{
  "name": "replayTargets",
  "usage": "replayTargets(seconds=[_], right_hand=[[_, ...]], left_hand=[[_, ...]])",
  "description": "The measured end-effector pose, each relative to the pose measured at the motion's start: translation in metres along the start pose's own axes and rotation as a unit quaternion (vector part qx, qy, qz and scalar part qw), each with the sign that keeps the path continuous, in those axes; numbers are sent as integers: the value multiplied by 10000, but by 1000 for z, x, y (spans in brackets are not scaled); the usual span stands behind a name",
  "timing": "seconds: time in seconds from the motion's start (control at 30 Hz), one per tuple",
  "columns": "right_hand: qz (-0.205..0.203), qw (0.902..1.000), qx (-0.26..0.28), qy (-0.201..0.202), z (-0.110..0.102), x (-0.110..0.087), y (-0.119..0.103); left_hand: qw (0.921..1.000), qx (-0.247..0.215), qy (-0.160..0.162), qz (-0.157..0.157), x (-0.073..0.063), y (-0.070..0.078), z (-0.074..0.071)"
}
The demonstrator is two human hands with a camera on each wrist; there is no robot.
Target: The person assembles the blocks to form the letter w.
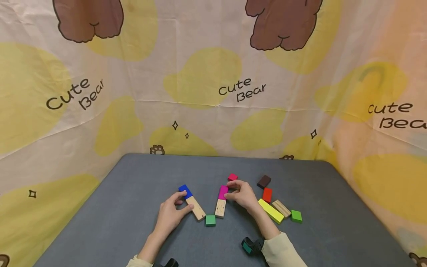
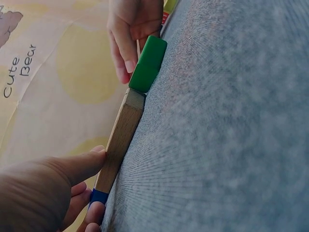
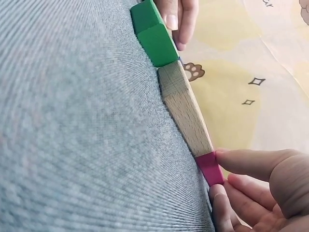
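In the head view, wooden blocks form a V on the grey table. Its left arm is a blue block [image 1: 184,190] end to end with a plain wooden block [image 1: 196,209]. A magenta block [image 1: 223,192] and another plain wooden block [image 1: 220,208] make the right arm. At the bottom lies a green block [image 1: 210,220] between the two arms. My left hand [image 1: 171,216] holds the left arm, thumb on the plain block [image 2: 116,140] and fingers around the blue block [image 2: 98,197]. My right hand [image 1: 242,194] pinches the magenta block [image 3: 210,168] between thumb and fingers.
Behind the right hand lies a pinkish-red block [image 1: 232,177]. To its right are a dark brown block [image 1: 264,181], a red block [image 1: 267,195], a long yellow block [image 1: 271,211], plain wooden pieces [image 1: 281,208] and a bright green block [image 1: 296,216]. A printed cloth [image 1: 200,122] hangs behind the table.
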State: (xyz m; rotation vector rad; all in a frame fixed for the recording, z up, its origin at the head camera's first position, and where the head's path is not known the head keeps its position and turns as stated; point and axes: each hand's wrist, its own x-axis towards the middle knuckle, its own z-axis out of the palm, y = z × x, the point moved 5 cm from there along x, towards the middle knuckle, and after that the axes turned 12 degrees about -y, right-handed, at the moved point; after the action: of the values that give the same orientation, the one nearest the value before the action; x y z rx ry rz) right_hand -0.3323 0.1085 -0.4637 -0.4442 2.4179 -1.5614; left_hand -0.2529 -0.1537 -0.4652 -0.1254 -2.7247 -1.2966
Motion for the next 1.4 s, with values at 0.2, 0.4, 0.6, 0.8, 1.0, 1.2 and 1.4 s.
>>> replayTargets(seconds=[0.2, 0.4, 0.6, 0.8, 1.0, 1.2, 1.4], right_hand=[[16, 10000, -31, -16, 1, 2, 1], [-9, 10000, 10, 8, 0, 1, 1], [-85, 9999, 134, -11, -1, 1, 1], [-78, 9998, 194, 41, -1, 3, 0], [-32, 9999, 160, 12, 1, 2, 0], [3, 9998, 212, -9, 1, 1, 3], [-58, 9995, 302, -44, 0, 1, 2]], left_hand=[[10000, -21, 51, 4, -1, -1, -1], [10000, -51, 64, 49, -1, 0, 0], [9999, -55, 68, 87, 0, 2, 0], [9996, -22, 130, 233, 0, 3, -2], [9999, -9, 81, 121, -1, 2, -3], [9999, -2, 75, 84, -2, 0, -1], [9999, -10, 95, 119, -2, 0, -1]])
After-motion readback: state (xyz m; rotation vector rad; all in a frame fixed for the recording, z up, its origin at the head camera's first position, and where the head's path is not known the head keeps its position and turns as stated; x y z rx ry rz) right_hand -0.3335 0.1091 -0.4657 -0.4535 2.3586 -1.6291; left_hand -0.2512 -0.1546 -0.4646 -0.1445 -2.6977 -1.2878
